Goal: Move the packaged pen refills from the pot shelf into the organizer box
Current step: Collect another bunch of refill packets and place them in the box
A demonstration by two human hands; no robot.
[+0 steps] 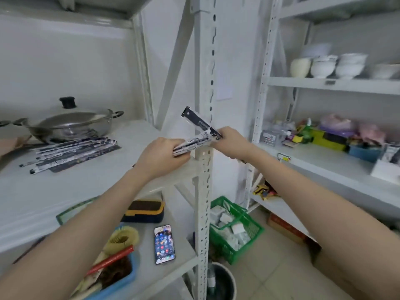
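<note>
We hold 2 long black-and-white packs of pen refills (202,132) in the air by the white metal post (203,169), our left hand (161,155) and right hand (232,141) fingers clamped on them, so we can carry them to the box while more packs (71,152) wait by the steel pot (67,126).

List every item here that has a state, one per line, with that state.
Left hand: closed on refill packs
Right hand: closed on refill packs
Held refill packs: off the shelf, between both hands
Refill packs on shelf: lying flat, fanned out
Pot: lid on
Phone: screen lit, face up
</note>
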